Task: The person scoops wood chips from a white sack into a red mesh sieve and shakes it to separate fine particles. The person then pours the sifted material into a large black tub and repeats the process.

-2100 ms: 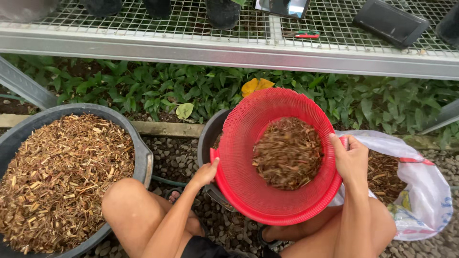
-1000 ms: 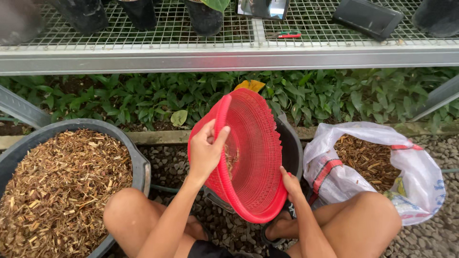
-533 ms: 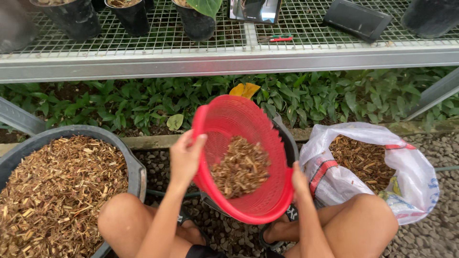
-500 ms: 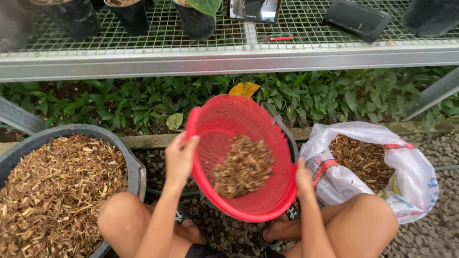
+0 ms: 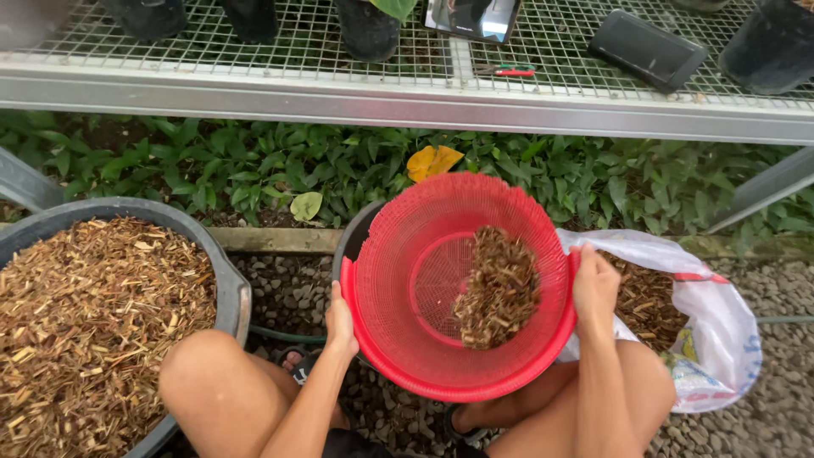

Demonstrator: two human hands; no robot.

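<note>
Red mesh sieve (image 5: 462, 284), tilted on edge a second ago, now levelled over the dark pot (image 5: 356, 242), left hand (image 5: 341, 322) and right hand (image 5: 595, 284) fingers clamped on rim, wood chips (image 5: 498, 288) slid right, sifting ongoing.

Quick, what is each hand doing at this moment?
Left hand: closed on the left rim of the red sieve.
Right hand: closed on the sieve's right rim.

One head camera looks steeply down, close over the lap.
</note>
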